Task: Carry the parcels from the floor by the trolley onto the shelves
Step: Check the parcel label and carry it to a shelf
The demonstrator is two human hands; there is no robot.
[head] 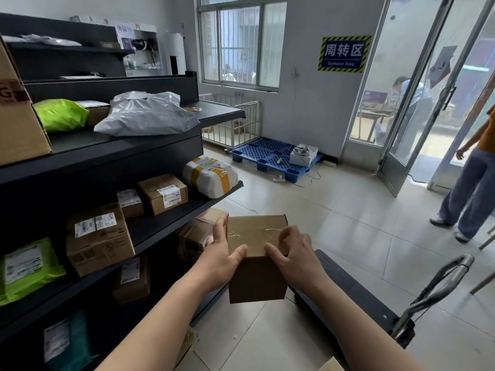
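A plain brown cardboard box [255, 259] hangs in the air between both my hands, in front of the dark shelves [171, 210]. My left hand [221, 259] grips its left side, thumb on top. My right hand [293, 254] grips its right side, fingers curled over the taped top. The black flat trolley [356, 295] lies on the floor right of the box, its folded handle [439, 287] nearer me. The shelves on my left hold several parcels: brown boxes [163, 192], a white taped bundle [210, 176], a grey bag [146, 115], green bags.
A person in jeans [468, 183] stands at the right by the open glass door [417, 108]. A blue pallet [273, 158] and a white wire cage [235, 121] sit by the far wall. More boxes [199, 231] lie low beside the shelf end.
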